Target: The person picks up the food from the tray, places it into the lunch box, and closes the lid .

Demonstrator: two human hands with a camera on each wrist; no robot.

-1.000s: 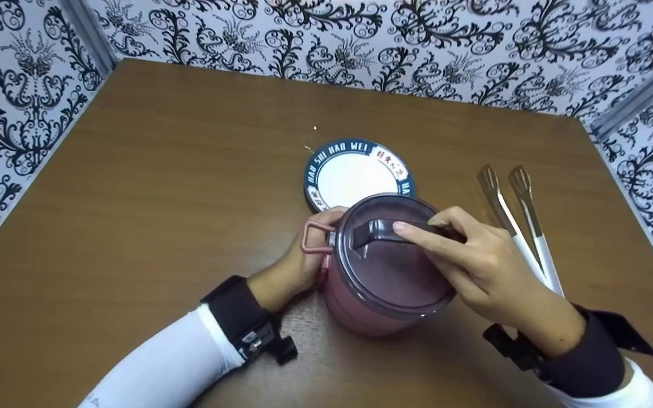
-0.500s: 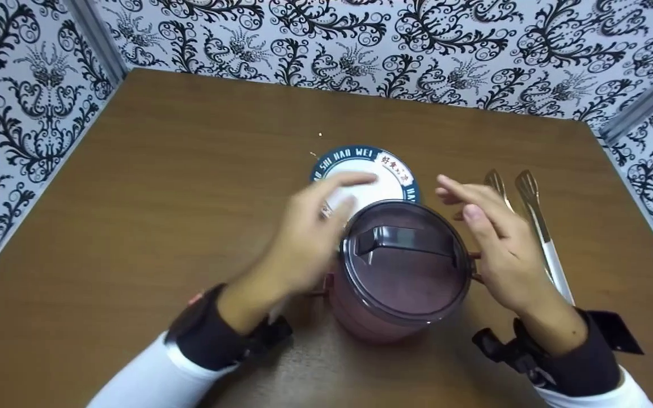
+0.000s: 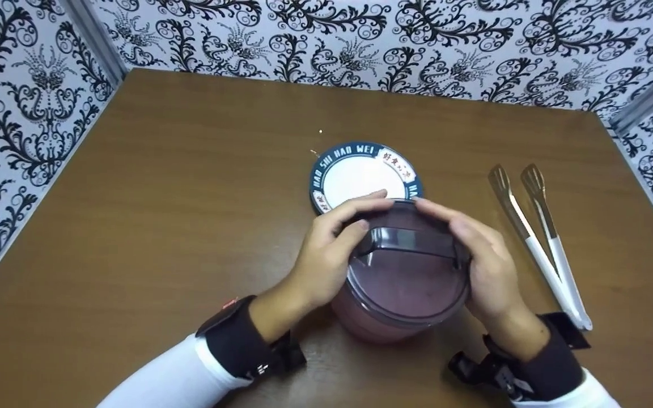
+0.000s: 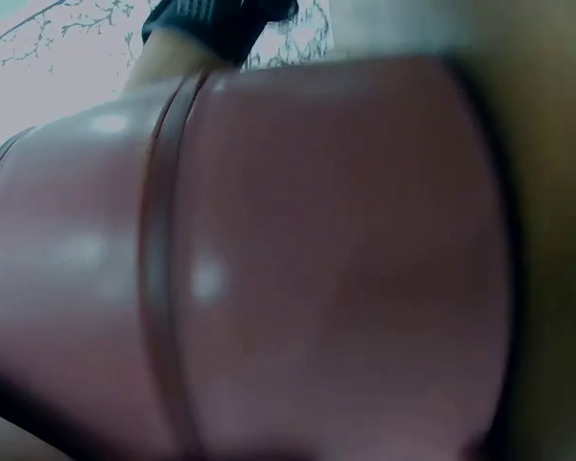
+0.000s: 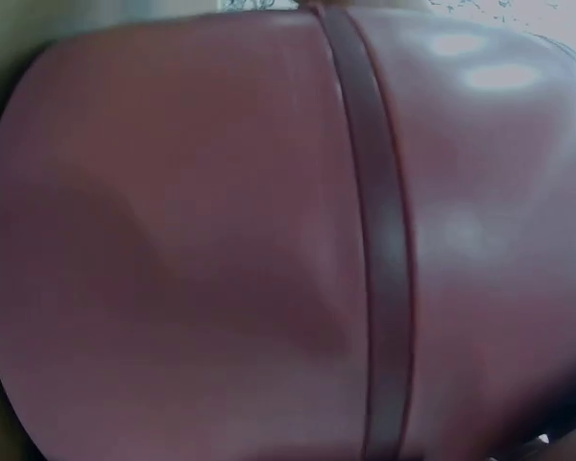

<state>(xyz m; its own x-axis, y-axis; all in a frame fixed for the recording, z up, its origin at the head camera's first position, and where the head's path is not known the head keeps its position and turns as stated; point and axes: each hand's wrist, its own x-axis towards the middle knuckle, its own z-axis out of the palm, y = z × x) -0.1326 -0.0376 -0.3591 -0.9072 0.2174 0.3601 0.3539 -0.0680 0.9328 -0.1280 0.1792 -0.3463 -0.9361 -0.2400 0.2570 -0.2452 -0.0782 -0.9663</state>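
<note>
A pink canister (image 3: pixel 374 330) with a smoky see-through lid (image 3: pixel 408 286) stands on the wooden table. Across the lid runs a raised handle (image 3: pixel 411 239). My left hand (image 3: pixel 323 258) cups the lid's upper left rim, thumb beside the handle. On the right side, my right hand (image 3: pixel 494 269) curves round the rim, its fingertips at the far edge. The canister's smooth pink wall (image 4: pixel 346 259) fills the left wrist view. In the right wrist view its wall (image 5: pixel 192 240) with a darker band (image 5: pixel 379 221) is close up; no fingers show clearly there.
Behind the canister lies a round plate (image 3: pixel 355 177) with a blue lettered rim, partly hidden. To the right are metal tongs (image 3: pixel 560 258) with white grips. Patterned panels (image 3: pixel 349 51) border the table (image 3: pixel 190 170) at back and sides.
My right hand has let go of the lid's handle. My left hand has left the wire handle at the canister's side. Both hands have come onto the lid's rim from either side.
</note>
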